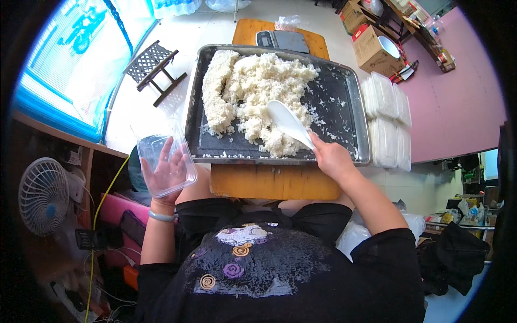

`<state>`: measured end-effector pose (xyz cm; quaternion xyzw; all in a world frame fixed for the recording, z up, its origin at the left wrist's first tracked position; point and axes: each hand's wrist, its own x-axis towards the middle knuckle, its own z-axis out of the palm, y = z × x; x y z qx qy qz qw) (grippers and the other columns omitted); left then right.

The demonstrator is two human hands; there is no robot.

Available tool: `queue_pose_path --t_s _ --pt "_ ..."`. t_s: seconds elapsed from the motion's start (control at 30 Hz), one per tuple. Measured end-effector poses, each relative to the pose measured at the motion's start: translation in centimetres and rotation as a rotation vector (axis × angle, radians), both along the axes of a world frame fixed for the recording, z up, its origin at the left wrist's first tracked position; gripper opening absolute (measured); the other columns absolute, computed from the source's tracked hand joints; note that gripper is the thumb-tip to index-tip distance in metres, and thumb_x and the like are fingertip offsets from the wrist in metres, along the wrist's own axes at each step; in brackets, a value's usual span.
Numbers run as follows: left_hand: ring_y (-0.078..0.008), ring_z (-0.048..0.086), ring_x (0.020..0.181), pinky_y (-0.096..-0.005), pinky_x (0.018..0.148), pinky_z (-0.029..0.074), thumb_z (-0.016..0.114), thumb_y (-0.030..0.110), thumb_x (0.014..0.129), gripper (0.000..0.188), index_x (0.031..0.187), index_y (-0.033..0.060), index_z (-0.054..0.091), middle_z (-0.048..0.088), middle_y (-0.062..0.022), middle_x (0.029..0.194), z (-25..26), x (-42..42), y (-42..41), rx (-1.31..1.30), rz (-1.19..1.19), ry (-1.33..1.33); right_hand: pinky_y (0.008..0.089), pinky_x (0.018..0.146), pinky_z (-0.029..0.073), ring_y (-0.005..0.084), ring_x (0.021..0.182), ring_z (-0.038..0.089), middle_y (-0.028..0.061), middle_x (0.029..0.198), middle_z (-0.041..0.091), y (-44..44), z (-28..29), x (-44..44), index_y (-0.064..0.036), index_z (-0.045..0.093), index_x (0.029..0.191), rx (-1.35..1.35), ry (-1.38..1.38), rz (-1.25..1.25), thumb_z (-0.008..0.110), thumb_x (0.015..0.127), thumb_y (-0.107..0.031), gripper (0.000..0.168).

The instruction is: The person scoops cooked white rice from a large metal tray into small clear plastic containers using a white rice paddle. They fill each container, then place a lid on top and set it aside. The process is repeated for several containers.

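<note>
A large black metal tray (335, 105) lies across a yellow wooden stool or small table, with a mound of cooked white rice (266, 84) over its left and middle parts. My right hand (333, 157) grips the handle of a white plastic rice paddle (288, 121), whose blade rests against the front of the rice. To the left of the tray, my left hand (167, 169) holds up a clear plastic container (151, 151) from below, palm open behind it. No rice shows in this container.
Stacks of lidded plastic containers (381, 99) stand right of the tray. A digital scale (282, 41) sits beyond its far rim. At the left are a small dark stand (155, 66) and a fan (44, 196). Cardboard boxes (373, 50) stand at the far right.
</note>
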<state>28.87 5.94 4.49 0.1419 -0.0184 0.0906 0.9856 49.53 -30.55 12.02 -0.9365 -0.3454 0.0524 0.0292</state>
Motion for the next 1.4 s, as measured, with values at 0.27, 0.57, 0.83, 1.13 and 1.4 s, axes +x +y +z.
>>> queue_pose_path --t_s 0.27,0.57,0.83,1.13,1.4 --pt "-0.0335 0.052 0.116 -0.0406 0.101 0.040 0.044 0.064 0.086 0.086 0.145 0.0051 0.021 0.045 -0.0263 0.133 -0.3 -0.4 -0.2 -0.008 0.020 0.038 0.0468 0.055 0.048 0.0357 0.059 0.061 0.0165 0.065 0.061 0.2 2.4 0.9 -0.022 0.053 0.127 -0.037 -0.059 -0.028 0.054 0.086 -0.019 0.042" --pt "-0.0344 0.052 0.116 -0.0431 0.102 0.038 0.043 0.064 0.087 0.086 0.145 0.0052 0.019 0.048 -0.0265 0.130 0.1 -0.3 -0.2 0.008 0.039 0.065 0.0477 0.058 0.048 0.0375 0.062 0.061 0.0172 0.067 0.062 0.7 4.1 0.5 -0.022 0.055 0.126 0.073 -0.039 -0.012 0.054 0.085 -0.019 0.040" --pt "-0.0350 0.053 0.114 -0.0383 0.097 0.042 0.044 0.065 0.086 0.085 0.143 0.0050 0.026 0.044 -0.0268 0.133 -0.1 -0.5 -0.1 -0.065 0.010 0.021 0.0300 0.045 0.046 0.0146 0.048 0.056 0.0057 0.063 0.058 2.3 7.5 -0.7 -0.012 0.047 0.134 0.394 0.863 -0.344 0.047 0.091 -0.013 0.042" --pt "-0.0353 0.053 0.112 -0.0383 0.097 0.042 0.044 0.065 0.086 0.084 0.142 0.0053 0.028 0.044 -0.0280 0.132 -0.5 -0.2 0.0 -0.083 -0.011 -0.027 0.0268 0.040 0.045 0.0087 0.047 0.049 0.0015 0.068 0.052 13.1 -0.4 -3.9 -0.006 0.049 0.094 0.498 1.630 -0.514 0.040 0.092 -0.010 0.009" --pt "-0.0352 0.054 0.111 -0.0372 0.097 0.042 0.041 0.065 0.087 0.083 0.143 0.0056 0.027 0.044 -0.0284 0.132 -0.3 -0.3 0.0 -0.081 -0.009 0.005 0.0247 0.041 0.042 0.0090 0.048 0.044 0.0023 0.071 0.049 23.1 -4.5 -3.8 -0.009 0.045 0.093 1.186 1.666 -0.747 0.043 0.097 -0.018 0.010"
